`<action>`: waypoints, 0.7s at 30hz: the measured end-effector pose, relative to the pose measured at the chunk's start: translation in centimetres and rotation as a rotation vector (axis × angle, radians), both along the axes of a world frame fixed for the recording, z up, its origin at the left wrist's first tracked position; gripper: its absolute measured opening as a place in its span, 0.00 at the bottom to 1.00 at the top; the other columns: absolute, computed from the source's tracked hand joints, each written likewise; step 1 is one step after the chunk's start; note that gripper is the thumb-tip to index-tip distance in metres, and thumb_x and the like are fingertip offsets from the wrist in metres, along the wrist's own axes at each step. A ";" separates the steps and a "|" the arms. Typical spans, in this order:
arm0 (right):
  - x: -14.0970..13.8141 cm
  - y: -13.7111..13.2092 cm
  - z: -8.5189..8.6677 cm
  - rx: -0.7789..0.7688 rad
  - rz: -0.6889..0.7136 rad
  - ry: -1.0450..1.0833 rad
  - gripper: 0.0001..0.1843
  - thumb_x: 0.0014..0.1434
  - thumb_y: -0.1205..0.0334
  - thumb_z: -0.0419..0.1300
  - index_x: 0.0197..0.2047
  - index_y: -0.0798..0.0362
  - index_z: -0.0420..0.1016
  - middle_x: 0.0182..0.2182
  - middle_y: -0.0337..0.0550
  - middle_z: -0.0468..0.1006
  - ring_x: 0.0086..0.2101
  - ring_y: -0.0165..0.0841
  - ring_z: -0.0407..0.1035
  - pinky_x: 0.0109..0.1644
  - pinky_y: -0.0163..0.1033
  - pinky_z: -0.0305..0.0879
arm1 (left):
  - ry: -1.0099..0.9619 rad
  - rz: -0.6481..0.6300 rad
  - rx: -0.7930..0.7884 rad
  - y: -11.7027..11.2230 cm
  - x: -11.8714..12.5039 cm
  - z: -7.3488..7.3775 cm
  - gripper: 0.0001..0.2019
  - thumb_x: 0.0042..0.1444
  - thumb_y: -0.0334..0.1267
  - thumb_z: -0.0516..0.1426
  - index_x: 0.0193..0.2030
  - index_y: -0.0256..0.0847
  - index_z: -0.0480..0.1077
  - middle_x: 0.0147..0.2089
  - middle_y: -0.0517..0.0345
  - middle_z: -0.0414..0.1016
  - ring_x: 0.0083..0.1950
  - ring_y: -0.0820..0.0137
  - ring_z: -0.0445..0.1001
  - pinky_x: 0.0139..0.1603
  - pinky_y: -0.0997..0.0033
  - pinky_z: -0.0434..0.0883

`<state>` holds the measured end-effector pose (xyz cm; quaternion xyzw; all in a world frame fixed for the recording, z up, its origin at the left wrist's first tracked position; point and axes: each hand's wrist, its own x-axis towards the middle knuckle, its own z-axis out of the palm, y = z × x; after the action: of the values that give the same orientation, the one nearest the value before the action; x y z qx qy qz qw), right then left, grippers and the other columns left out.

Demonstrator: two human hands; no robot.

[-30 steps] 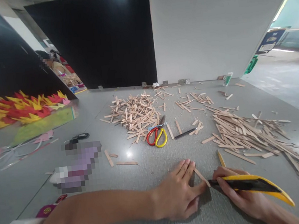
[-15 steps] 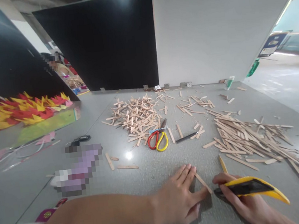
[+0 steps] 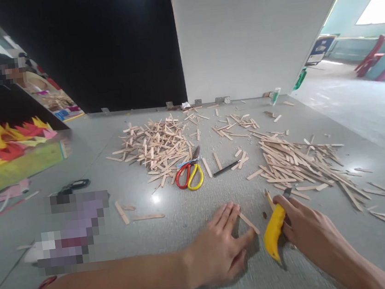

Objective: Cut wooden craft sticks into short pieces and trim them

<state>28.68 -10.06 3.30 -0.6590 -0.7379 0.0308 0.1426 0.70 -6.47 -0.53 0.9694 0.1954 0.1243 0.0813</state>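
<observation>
My left hand [image 3: 221, 243] presses a short wooden craft stick [image 3: 249, 223] onto the grey tabletop, the fingertips at its far end and the thumb near its close end. My right hand [image 3: 307, 224] grips a yellow utility knife [image 3: 275, 233] just right of that stick. The knife's handle points down toward me, and a dark blade tip shows beyond the fingers. Beside the knife, a thin yellow pencil-like stick [image 3: 269, 198] is partly hidden by the right hand.
Scissors [image 3: 189, 175] with red and yellow handles and a black pen [image 3: 226, 168] lie ahead. Behind them is a pile of short sticks [image 3: 159, 143]; longer sticks [image 3: 287, 154] lie right. Black [image 3: 115, 46] and white panels [image 3: 235, 33] stand at the back. A blurred-out purple item [image 3: 80, 227] is left.
My right hand has turned the knife, swinging its blade away from the craft stick and its handle toward me. The left hand stays on the stick. The view has shifted right.
</observation>
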 end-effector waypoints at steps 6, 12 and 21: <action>-0.6 0.8 -0.2 0.034 0.095 0.182 0.17 0.49 0.72 0.52 0.39 0.46 0.72 0.24 0.36 0.78 0.21 0.35 0.73 0.26 0.34 0.63 | -0.015 0.011 0.034 0.1 0.1 0.3 0.26 0.73 0.44 0.56 0.73 0.39 0.64 0.78 0.25 0.61 0.78 0.37 0.64 0.75 0.37 0.65; -0.8 2.0 0.6 0.243 -0.002 0.385 0.20 0.48 0.70 0.53 0.44 0.46 0.74 0.30 0.41 0.85 0.26 0.37 0.77 0.28 0.35 0.66 | 0.028 0.013 0.018 0.3 0.1 0.4 0.27 0.73 0.43 0.56 0.75 0.40 0.64 0.82 0.29 0.55 0.80 0.39 0.61 0.78 0.38 0.60; -1.1 2.8 0.1 0.153 0.049 0.443 0.13 0.53 0.64 0.55 0.41 0.46 0.76 0.25 0.38 0.82 0.21 0.35 0.73 0.27 0.36 0.67 | 0.040 0.016 0.038 0.4 0.2 1.0 0.25 0.73 0.44 0.55 0.73 0.39 0.67 0.79 0.27 0.60 0.79 0.39 0.63 0.77 0.40 0.63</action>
<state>27.54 -7.26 3.36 -0.6054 -0.7044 0.1222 0.3499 0.90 -6.10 0.42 0.9715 0.2025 0.1090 0.0580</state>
